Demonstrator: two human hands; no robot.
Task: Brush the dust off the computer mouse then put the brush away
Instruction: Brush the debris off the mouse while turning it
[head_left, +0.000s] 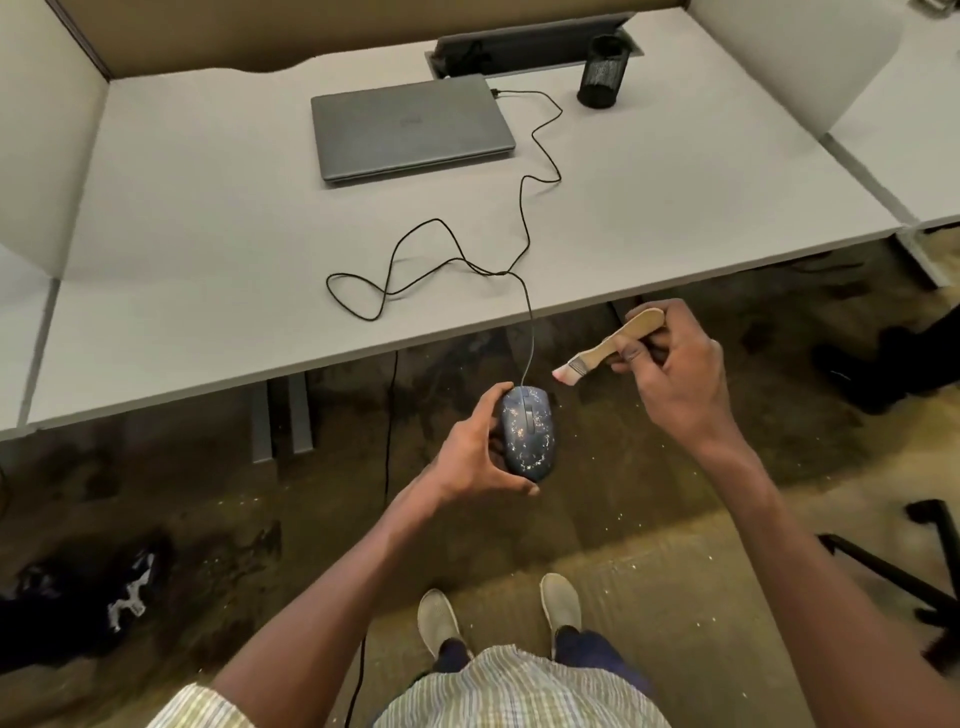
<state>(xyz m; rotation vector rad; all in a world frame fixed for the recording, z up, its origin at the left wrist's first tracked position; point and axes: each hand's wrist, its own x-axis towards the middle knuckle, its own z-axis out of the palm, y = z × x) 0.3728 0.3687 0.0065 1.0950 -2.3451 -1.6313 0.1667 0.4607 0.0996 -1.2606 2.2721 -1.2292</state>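
My left hand (470, 457) holds a dark computer mouse (529, 435) off the desk, over the floor in front of the desk edge. Pale dust specks cover the mouse's top. Its black cable (522, 228) runs up over the desk edge and loops across the desk to the laptop. A small brush (608, 344) with a wooden handle and pale bristles is held in my right hand (675, 374). The bristles point down-left and hang a short way above and to the right of the mouse, not touching it.
A shut grey laptop (410, 130) lies at the back of the grey desk (208, 249). A black mesh pen holder (605, 73) stands at the back right, beside a cable tray (519, 47). A chair base (909, 571) is on the floor at right.
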